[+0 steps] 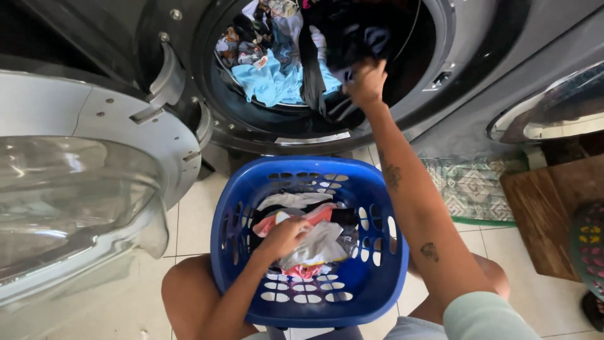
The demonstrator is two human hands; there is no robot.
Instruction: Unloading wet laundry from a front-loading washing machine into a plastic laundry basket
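Note:
A blue plastic laundry basket [377,189] stands on the tiled floor between my knees, with a few white, pink and dark garments [318,247] in it. My left hand [284,235] reaches into the basket and closes on the garments there. My right hand [365,82] is stretched up into the round drum opening [434,75] of the front-loading washing machine, gripping a dark garment [352,41] at the drum's mouth. Inside the drum lie light blue cloth [270,82] and other mixed clothes.
The washer's open door [75,176] with its glass bowl swings out at the left. A second machine's door [553,113] is at the right. A patterned mat [478,186], a wooden stool [547,201] and a green perforated basket [591,245] lie at the right.

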